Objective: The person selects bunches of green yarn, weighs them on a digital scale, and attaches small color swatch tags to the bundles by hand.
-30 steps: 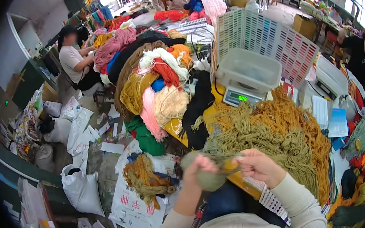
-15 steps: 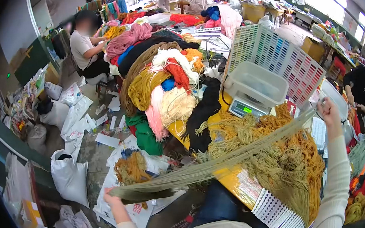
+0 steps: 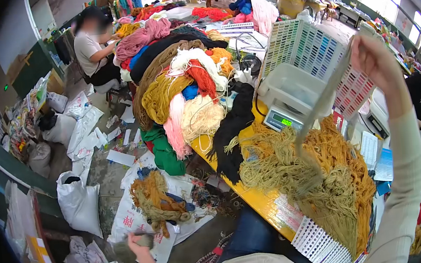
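My right hand [image 3: 376,62] is raised at the upper right, closed on a hank of olive-grey yarn [image 3: 330,88]. The yarn hangs blurred from it, down to the olive yarn pile [image 3: 334,190] on the yellow table. Low at the left, my left hand [image 3: 139,247] is closed around a smaller olive-grey bunch of yarn [image 3: 126,246], beside the white sacking on the floor. Orange-brown yarn [image 3: 352,160] lies tangled with the olive pile. Behind it is a digital scale [image 3: 282,120] carrying a clear plastic tub [image 3: 296,89].
A tall heap of coloured yarn hanks [image 3: 165,92] covers the table's far part. White plastic baskets [image 3: 309,46] stand behind the scale. Scrap yarn [image 3: 158,196] lies on floor sacking, near a white sack [image 3: 79,202]. Hole-punched cards [image 3: 320,246] lie along the table edge. Co-workers sit farther off.
Yarn stretched between both hands has parted into two bunches. My right hand has risen with the longer one, and my left has dropped slightly with the other.
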`<state>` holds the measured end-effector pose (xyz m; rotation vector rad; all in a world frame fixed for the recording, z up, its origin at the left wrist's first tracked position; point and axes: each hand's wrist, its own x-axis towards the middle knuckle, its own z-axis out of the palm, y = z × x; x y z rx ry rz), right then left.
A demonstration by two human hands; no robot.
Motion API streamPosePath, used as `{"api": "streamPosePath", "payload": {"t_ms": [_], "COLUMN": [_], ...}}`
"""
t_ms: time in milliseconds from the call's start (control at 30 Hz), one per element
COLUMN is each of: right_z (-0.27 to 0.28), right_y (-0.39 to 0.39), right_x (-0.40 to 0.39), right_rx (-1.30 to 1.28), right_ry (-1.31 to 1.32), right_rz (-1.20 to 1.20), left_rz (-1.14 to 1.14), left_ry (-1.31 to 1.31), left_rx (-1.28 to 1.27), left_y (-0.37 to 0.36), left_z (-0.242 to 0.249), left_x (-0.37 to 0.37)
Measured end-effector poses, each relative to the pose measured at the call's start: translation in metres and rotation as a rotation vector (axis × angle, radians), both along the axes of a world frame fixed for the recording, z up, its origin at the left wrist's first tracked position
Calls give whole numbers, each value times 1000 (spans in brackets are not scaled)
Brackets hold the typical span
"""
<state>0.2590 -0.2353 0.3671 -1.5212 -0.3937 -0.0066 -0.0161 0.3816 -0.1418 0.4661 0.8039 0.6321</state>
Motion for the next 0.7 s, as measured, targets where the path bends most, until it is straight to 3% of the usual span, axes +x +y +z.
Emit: {"api": "streamPosePath", "payload": {"t_ms": [100, 200, 333, 433, 500, 567, 633, 700], "right_z": [21, 40, 54, 41, 10, -20, -49, -96], "right_y": [-43, -130, -171, -144, -53, -50, -79, -63], "right_x": [46, 84, 98, 106, 79, 102, 143, 141], "right_rx": [101, 17, 123, -502, -653, -585, -1023, -1013], "right_ry": [-62, -93, -340, -76, 57, 86, -75, -425], "right_rz": [-180, -379, -683, -217, -412, -463, -632, -841], "left_rz": [-106, -39, -62, -199, -326, -404, -627, -792], "left_ry": [-153, -120, 19, 56, 48, 87, -65, -85], "left_rx": [-246, -402, -358, -381, -381, -362, -340, -227], "left_y": [-36, -53, -69, -86, -100, -121, -125, -149], "left_z": [18, 24, 20, 25, 28, 47, 41, 58], "left_x": [-4, -8, 0, 19, 30, 44, 47, 59]}}
